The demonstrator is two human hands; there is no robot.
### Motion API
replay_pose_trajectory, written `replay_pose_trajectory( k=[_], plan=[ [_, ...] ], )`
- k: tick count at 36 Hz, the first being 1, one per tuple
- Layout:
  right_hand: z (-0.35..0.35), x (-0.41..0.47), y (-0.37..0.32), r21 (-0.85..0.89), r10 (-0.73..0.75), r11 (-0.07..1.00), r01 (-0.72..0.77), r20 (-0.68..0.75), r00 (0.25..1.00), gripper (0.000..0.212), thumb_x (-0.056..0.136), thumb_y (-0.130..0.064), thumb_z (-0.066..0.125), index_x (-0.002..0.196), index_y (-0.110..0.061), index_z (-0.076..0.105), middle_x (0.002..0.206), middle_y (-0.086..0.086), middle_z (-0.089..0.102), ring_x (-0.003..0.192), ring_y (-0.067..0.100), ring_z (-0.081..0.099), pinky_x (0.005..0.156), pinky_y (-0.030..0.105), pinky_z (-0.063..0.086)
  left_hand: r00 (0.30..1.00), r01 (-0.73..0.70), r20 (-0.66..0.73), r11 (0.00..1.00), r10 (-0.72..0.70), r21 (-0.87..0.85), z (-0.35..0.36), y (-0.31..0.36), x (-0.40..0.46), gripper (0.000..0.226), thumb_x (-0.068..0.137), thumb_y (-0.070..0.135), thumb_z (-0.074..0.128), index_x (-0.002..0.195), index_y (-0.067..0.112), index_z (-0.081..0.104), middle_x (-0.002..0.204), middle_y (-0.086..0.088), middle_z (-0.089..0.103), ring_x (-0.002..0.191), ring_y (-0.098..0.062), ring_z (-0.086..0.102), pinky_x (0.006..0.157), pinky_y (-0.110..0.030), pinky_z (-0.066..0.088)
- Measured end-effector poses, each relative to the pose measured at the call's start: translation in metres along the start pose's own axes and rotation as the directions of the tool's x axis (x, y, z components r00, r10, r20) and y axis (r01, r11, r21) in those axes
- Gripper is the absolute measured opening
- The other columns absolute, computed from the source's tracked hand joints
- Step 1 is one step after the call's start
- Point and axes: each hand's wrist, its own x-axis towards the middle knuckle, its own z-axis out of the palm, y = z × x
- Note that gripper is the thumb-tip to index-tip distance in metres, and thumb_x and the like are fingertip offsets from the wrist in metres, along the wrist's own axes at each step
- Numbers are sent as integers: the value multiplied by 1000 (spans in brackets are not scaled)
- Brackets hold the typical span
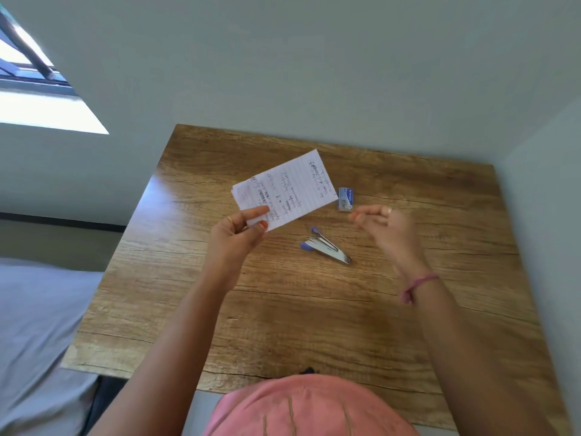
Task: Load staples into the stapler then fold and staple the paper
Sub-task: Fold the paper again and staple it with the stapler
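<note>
A folded lined paper (287, 190) with handwriting is held up above the wooden table (314, 309). My left hand (239, 236) pinches its near-left corner between thumb and fingers. On the table near the middle lies a small metal stapler (327, 247) with blue ends, its top arm swung open. A small blue staple box (345, 199) sits just right of the paper. My right hand (386, 226) hovers blurred above the table to the right of the stapler, near the box, fingers loosely bent and holding nothing that I can see.
The table stands in a corner against pale walls at the back and right. A grey bed (37, 325) lies to the left, and a window (28, 67) sits high on the left wall.
</note>
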Motion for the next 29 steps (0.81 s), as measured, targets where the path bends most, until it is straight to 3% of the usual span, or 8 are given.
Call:
replay_pose_trajectory(
  k=[3,6,9,12,15,17,21,29],
  plan=[
    [16,-8,4,-265,-46,959,104,217,975,44,75,-41,77,114,-30,60,106,-22,65,92,-3,64,69,11,46,1000,-6,23,1000,6,-1,0,0,0,27,87,-3,64,100,19,74,109,6,73,104,-14,67,77,-20,55],
    [35,-12,13,-488,-63,837,248,365,929,78,69,-43,82,136,-25,47,125,-13,56,113,9,54,92,27,47,999,-12,46,1000,12,-11,3,1,-2,32,87,-3,63,100,23,75,114,6,71,105,-13,66,80,-23,55],
    [48,-12,22,-582,-196,724,370,341,920,66,77,-39,76,135,-20,50,126,-2,55,117,15,49,100,28,40,997,-15,75,999,17,-34,6,1,-4,36,86,-4,62,104,25,74,121,5,68,107,-11,66,85,-27,55],
    [53,-12,27,-559,-250,743,367,277,928,52,85,-33,70,132,-17,54,119,-2,56,109,13,51,93,22,38,997,-26,68,999,29,-44,7,1,-4,37,86,-3,63,107,25,73,122,5,67,107,-12,65,87,-29,55],
    [49,-14,24,-342,-131,916,207,233,964,41,85,-29,71,124,-21,61,105,-11,62,87,-3,58,75,9,42,998,-48,44,997,51,-55,7,1,-4,37,86,-3,64,107,26,73,121,5,68,108,-13,65,86,-30,55],
    [44,-16,20,-25,1,1000,6,262,965,37,84,-28,72,118,-18,64,93,-11,68,73,-5,61,61,10,46,998,-54,32,996,56,-69,7,1,-3,36,85,-2,65,107,26,73,117,7,70,107,-14,66,86,-31,56],
    [34,-21,16,570,118,728,-381,444,888,34,77,-24,69,107,-10,67,88,0,71,73,8,65,58,21,53,998,-49,27,996,52,-79,8,1,-4,35,84,-2,66,107,23,73,112,8,71,105,-14,67,79,-26,56],
    [39,-23,2,694,32,601,-396,474,880,32,80,-21,68,107,-4,66,93,7,71,86,17,70,66,35,59,998,-54,26,999,53,10,17,0,-7,35,84,-4,66,108,21,72,104,15,73,97,-7,69,79,-25,57]
  ],
)
